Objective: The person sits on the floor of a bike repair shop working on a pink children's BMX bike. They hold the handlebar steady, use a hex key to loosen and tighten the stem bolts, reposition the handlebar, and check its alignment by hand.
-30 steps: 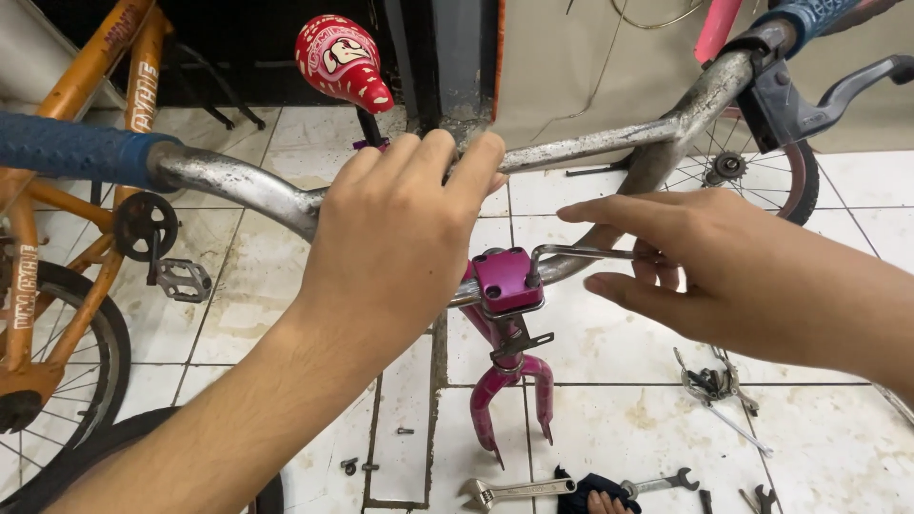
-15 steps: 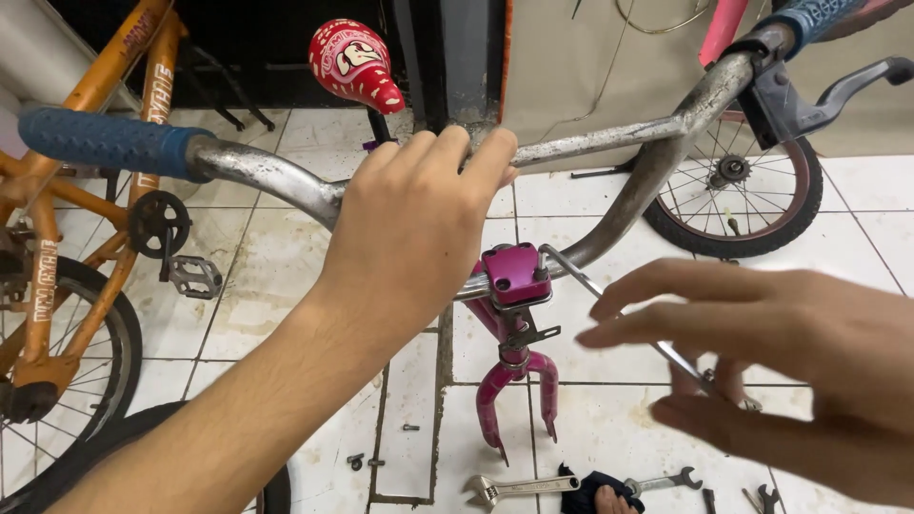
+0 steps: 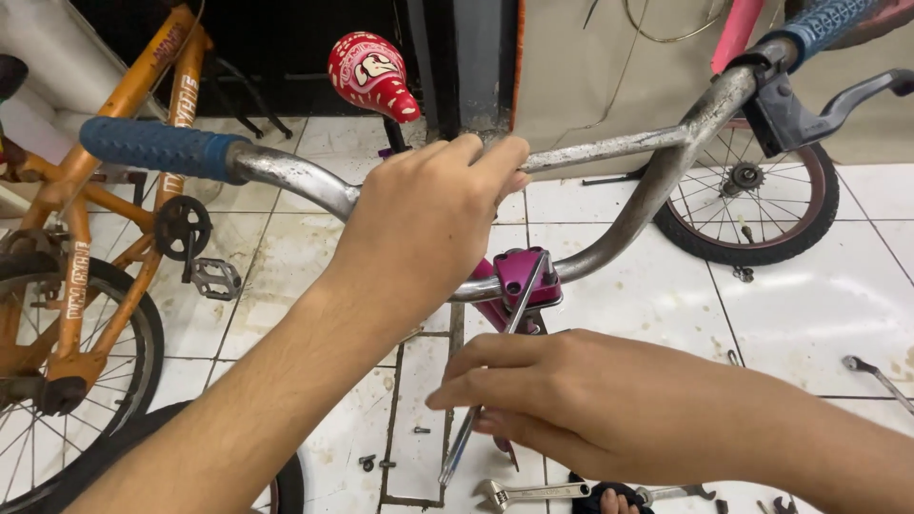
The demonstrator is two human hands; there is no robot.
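The long, thin, grey metal tool (image 3: 495, 366) runs at a slant from the magenta metal stem clamp (image 3: 522, 274) down toward the floor, its lower end hanging free above the tiles. The right hand (image 3: 571, 395) is closed around the middle of this tool, fingers wrapped across the shaft and pointing left. The upper end of the tool meets the top face of the stem clamp, which sits at the centre of the scuffed, bare-metal, curved handlebar (image 3: 628, 190). The left hand (image 3: 428, 224) is clenched over the handlebar's crossbar just left of the clamp, knuckles upward. A ribbed blue rubber grip (image 3: 157, 148) covers the left end of the handlebar; a second blue grip (image 3: 819, 21) and a black brake lever (image 3: 828, 100) sit at the right end. Behind the handlebar stands a red patterned bicycle saddle (image 3: 371, 71). An orange bicycle frame (image 3: 105, 219) with a black crank and pedal stands to the left. A small spoked wheel with black tyre (image 3: 752, 195) rests to the right. On the white tiled floor (image 3: 809, 305) a silver open-ended wrench (image 3: 533, 492) lies below the right hand.
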